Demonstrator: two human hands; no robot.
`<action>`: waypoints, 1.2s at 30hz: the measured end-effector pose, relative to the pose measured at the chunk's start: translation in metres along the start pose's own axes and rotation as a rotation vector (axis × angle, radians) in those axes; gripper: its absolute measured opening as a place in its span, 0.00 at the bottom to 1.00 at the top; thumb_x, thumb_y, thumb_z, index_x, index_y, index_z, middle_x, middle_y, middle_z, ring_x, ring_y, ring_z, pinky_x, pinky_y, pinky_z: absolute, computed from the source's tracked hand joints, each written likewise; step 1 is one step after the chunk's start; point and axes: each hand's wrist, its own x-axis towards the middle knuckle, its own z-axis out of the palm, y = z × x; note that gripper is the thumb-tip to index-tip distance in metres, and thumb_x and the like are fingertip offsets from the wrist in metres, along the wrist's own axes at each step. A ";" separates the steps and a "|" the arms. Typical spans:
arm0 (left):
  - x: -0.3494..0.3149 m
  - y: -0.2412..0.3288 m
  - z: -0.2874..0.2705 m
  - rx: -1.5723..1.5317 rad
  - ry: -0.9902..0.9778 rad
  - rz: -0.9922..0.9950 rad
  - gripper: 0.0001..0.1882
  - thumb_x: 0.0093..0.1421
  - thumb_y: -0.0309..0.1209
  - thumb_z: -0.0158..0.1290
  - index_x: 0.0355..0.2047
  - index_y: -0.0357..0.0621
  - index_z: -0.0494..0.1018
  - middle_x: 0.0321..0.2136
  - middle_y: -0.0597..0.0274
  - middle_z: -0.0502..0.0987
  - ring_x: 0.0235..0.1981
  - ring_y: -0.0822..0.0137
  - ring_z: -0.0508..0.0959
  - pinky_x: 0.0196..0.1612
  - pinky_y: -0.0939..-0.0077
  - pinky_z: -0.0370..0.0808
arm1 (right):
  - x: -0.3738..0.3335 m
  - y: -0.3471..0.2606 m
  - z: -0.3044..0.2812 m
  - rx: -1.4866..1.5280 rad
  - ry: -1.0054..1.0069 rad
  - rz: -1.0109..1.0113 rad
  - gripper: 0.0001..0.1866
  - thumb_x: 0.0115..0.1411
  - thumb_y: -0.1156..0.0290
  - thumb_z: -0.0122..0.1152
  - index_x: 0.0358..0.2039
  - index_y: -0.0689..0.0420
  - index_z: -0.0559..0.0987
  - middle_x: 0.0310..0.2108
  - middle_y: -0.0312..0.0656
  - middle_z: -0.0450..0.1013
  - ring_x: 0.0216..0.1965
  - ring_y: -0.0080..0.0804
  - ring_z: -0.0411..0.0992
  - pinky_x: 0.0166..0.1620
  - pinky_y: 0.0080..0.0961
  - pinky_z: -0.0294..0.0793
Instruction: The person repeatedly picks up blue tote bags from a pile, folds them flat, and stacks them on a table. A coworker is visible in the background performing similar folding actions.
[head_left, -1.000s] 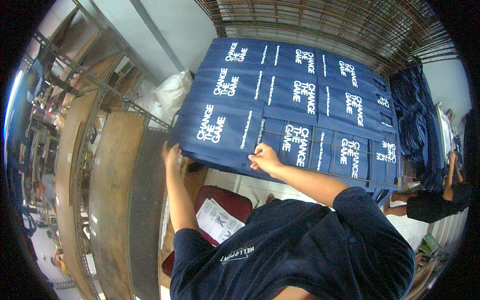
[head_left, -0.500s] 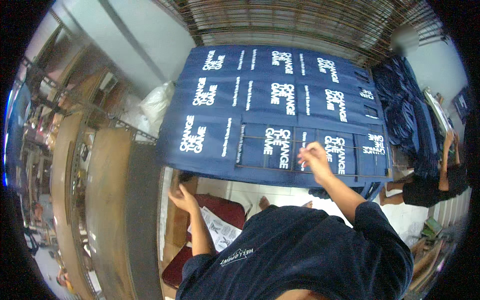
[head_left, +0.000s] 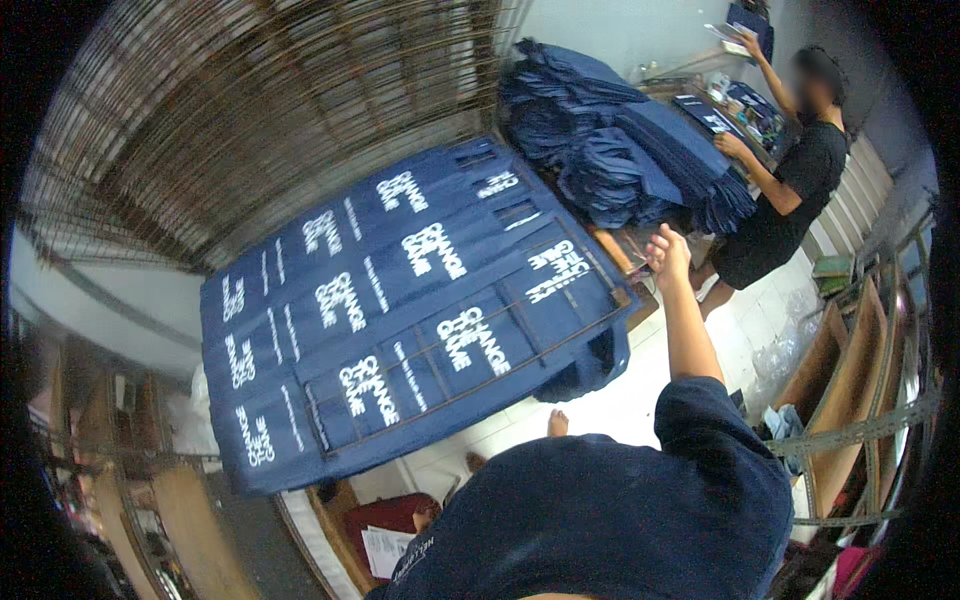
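Observation:
My right hand point(head_left: 668, 253) is raised past the right end of a table, its fingers loosely apart with nothing visible in them. It is nearest to the table's corner and to a heap of dark blue fabric bags point(head_left: 610, 150). A small patch of skin, likely my left hand point(head_left: 427, 516), shows low beside my shirt by the dark red chair point(head_left: 385, 513); its fingers cannot be made out. Flat blue fabric pieces point(head_left: 300, 345) with white lettering cover the table in rows. Lying over the near row is a thin rod frame point(head_left: 470, 398).
A co-worker point(head_left: 800, 190) in black stands at the right by a cluttered workbench point(head_left: 770, 125), arms extended over it. Stacked wire racks point(head_left: 300, 90) rise behind the table. White papers point(head_left: 385, 550) lie on the chair. Wooden boards point(head_left: 835, 380) stand at the right.
My view has swung to the right, bringing the co-worker and bag heap further in. My right hand has left its place above the fabric and moved past the table's right end.

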 end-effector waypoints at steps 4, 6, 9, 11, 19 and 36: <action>0.014 0.037 -0.001 -0.073 -0.105 -0.006 0.19 0.51 0.35 0.58 0.42 0.38 0.72 0.30 0.54 0.76 0.29 0.64 0.74 0.35 0.69 0.70 | 0.102 -0.034 -0.063 0.215 0.070 0.049 0.40 0.50 0.44 0.60 0.56 0.56 0.58 0.46 0.45 0.67 0.35 0.34 0.72 0.31 0.31 0.70; 0.023 0.063 -0.001 -0.203 -0.129 -0.012 0.18 0.51 0.35 0.58 0.40 0.38 0.73 0.29 0.55 0.76 0.28 0.67 0.74 0.33 0.71 0.71 | 0.139 -0.044 -0.092 0.252 0.087 0.060 0.48 0.49 0.39 0.57 0.61 0.57 0.52 0.51 0.48 0.64 0.41 0.39 0.71 0.36 0.35 0.70; 0.015 0.090 0.009 -0.495 -0.150 -0.149 0.18 0.50 0.35 0.59 0.38 0.37 0.74 0.28 0.55 0.76 0.27 0.67 0.74 0.33 0.71 0.71 | 0.180 -0.061 -0.102 0.403 0.090 0.071 0.48 0.50 0.39 0.56 0.62 0.57 0.51 0.56 0.51 0.60 0.52 0.45 0.66 0.50 0.40 0.66; -0.002 0.113 0.009 -0.272 -0.122 -0.063 0.20 0.49 0.36 0.59 0.40 0.37 0.73 0.29 0.54 0.76 0.27 0.66 0.74 0.34 0.71 0.71 | 0.209 -0.066 -0.105 0.481 0.094 0.061 0.51 0.49 0.36 0.55 0.62 0.58 0.49 0.58 0.53 0.58 0.55 0.48 0.63 0.54 0.44 0.63; -0.059 0.122 -0.022 0.197 -0.251 -0.050 0.25 0.48 0.43 0.61 0.40 0.37 0.73 0.31 0.49 0.78 0.31 0.59 0.77 0.36 0.68 0.73 | 0.327 -0.081 -0.114 0.523 0.388 0.082 0.43 0.50 0.44 0.61 0.55 0.62 0.59 0.49 0.54 0.67 0.45 0.50 0.71 0.45 0.46 0.72; -0.080 0.118 -0.038 0.069 -0.083 0.090 0.17 0.53 0.36 0.58 0.38 0.37 0.72 0.28 0.52 0.76 0.23 0.63 0.74 0.28 0.72 0.70 | 0.357 -0.134 -0.129 -1.479 0.477 -0.639 0.12 0.57 0.65 0.49 0.42 0.45 0.74 0.41 0.43 0.72 0.45 0.47 0.69 0.45 0.43 0.70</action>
